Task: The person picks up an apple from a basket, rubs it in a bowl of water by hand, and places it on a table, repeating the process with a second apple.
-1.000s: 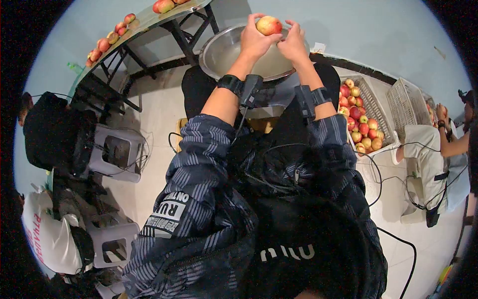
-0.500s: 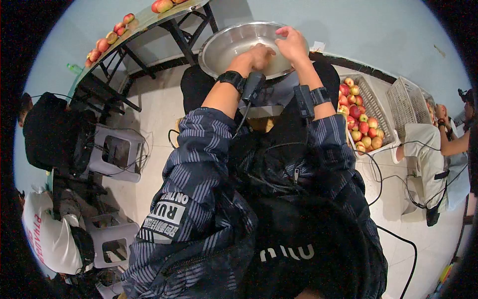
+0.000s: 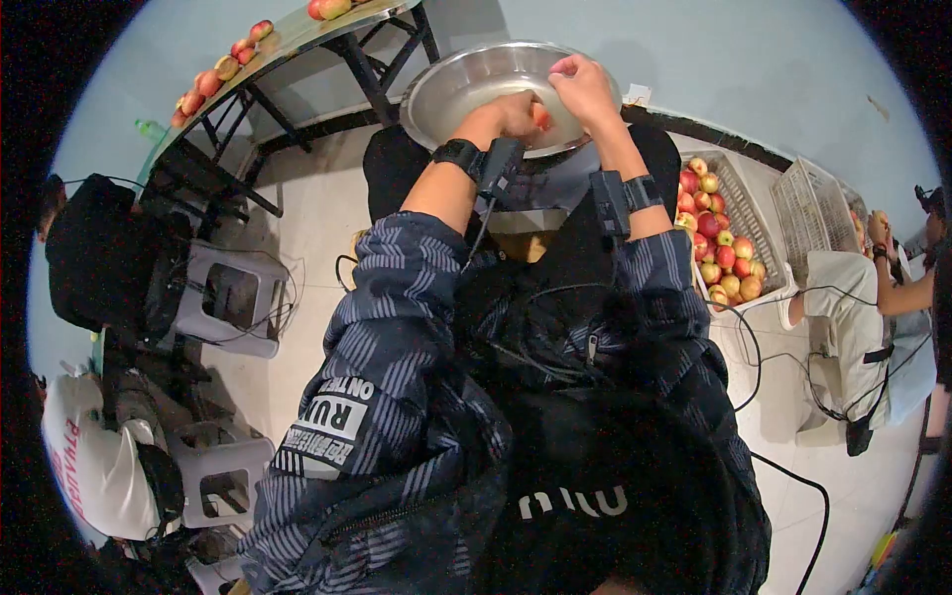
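A wide metal basin [image 3: 426, 99] holding water stands in front of me, between my knees. Inside it, my left hand [image 3: 514, 114] is closed around an apple [image 3: 541, 117], whose orange-red side shows past the fingers. My right hand [image 3: 585, 91] is raised over the basin's right side, its fingers curled and the fingertips close together. Whether anything small sits between those fingertips I cannot make out. Each of my wrists wears a black strap with a small dark device.
To my right stands a crate [image 3: 759, 213] full of apples, beside another pale crate [image 3: 805, 203]. A seated person [image 3: 843, 297] is further right. More apples [image 3: 208, 83] line a table [image 3: 288, 45] at upper left. Grey stools [image 3: 233, 288] stand left; black cables cross the floor.
An apple now shows in my left hand in the basin; earlier no apple was visible there. My right hand has barely moved. The view has shifted slightly.
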`<state>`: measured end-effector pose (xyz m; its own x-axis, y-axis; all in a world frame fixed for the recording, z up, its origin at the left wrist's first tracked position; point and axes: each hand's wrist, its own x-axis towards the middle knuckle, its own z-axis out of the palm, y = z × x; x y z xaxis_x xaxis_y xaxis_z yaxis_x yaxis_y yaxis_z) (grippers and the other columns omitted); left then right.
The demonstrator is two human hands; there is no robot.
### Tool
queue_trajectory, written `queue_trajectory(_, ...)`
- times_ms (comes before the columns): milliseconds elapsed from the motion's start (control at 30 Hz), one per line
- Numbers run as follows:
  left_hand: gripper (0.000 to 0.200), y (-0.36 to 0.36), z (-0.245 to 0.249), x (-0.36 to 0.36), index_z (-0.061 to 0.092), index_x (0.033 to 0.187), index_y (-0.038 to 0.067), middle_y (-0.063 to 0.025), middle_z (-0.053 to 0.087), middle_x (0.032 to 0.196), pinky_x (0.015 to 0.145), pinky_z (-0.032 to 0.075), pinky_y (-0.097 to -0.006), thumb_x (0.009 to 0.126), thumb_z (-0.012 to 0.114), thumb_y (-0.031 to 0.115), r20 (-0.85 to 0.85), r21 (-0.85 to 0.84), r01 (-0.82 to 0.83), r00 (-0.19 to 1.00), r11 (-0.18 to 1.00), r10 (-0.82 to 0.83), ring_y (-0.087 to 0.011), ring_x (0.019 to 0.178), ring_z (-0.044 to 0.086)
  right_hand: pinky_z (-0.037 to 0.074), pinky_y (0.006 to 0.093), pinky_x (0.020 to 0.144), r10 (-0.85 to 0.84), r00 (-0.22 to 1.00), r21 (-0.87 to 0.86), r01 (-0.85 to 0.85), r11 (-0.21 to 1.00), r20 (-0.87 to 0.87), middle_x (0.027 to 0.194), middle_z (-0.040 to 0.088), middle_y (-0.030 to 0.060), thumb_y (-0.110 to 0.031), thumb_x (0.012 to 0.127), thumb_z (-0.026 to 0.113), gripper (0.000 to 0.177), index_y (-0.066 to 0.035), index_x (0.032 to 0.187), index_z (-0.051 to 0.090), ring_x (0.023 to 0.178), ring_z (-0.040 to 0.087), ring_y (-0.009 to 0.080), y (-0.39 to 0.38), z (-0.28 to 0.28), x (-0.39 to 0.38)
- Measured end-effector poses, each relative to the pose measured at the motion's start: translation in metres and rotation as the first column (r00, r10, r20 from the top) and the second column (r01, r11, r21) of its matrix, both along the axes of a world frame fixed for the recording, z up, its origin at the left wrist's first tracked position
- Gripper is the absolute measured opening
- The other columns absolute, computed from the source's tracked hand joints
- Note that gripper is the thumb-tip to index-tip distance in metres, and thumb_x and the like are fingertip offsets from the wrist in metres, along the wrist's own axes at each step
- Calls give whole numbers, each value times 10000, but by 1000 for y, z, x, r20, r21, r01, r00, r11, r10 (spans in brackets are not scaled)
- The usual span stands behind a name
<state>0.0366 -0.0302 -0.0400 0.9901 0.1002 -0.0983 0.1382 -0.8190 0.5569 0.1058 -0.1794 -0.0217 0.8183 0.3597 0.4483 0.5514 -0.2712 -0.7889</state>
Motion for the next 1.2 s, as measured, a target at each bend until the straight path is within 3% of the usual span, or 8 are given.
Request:
queue_trajectory(133,696,-3,2,6,540,1280,11,-125,666,1148,851,519,-383,686,854,191,-249,-87,-101,966,991,77,-249,1032,631,485,424,920,-8,1000,2,8,1000,-3,1075,641,199,-243,750,702,247,-77,932,715,1020,615,339,2,-2,2)
queue_trajectory(333,596,17,-33,22,628,1190,54,-107,704,1067,844,524,-371,660,863,193,142,-46,118,984,992,-110,-265,960,666,481,436,930,-15,1000,-7,15,1000,25,1065,635,218,-268,757,697,253,-72,917,710,1025,611,358,3,-2,1)
queue_trajectory(533,780,-4,11,5,581,1270,66,-128,650,1248,973,479,-410,612,878,360,34,274,-65,998,960,58,-280,1168,611,470,454,954,-77,980,-138,103,985,185,1112,593,245,-307,780,695,275,-79,935,696,1081,582,400,0,5,-13)
queue_trajectory(633,730,-7,25,-3,596,1238,90,-124,649,1221,962,471,-441,619,862,373,180,28,-328,931,944,318,-274,1162,601,463,461,962,-81,980,-117,103,988,180,1137,567,254,-276,798,674,250,-78,951,679,1095,570,412,-1,6,-17)
queue_trajectory(733,657,-17,33,-9,597,1190,86,-157,665,1059,824,521,-446,646,848,355,656,365,-547,725,753,208,-321,1005,643,456,467,963,-76,981,-94,94,991,178,1148,554,256,-198,808,631,192,-67,945,662,1097,564,413,-2,5,-14)
queue_trajectory(933,580,-25,40,-15,576,1169,146,-123,602,1116,852,454,-464,673,833,302,811,462,-648,584,605,7,-303,1099,565,450,471,950,-29,987,-96,44,994,157,1144,559,253,-95,792,567,153,-50,916,645,1085,563,410,-4,6,-11)
queue_trajectory(1133,567,-29,37,-15,610,1125,134,-152,659,1050,793,488,-464,656,847,346,630,103,-514,697,852,344,-330,997,639,453,467,936,-43,989,-67,53,996,139,1133,568,243,-96,790,567,140,-58,903,640,1069,565,412,-3,5,-15)
queue_trajectory(1200,610,-20,34,-10,608,1145,142,-150,674,1057,801,507,-460,645,850,393,690,276,-523,692,807,213,-338,986,652,459,465,923,-54,989,-45,61,997,141,1100,585,238,-104,792,572,137,-59,903,638,1053,571,409,-3,8,-16)
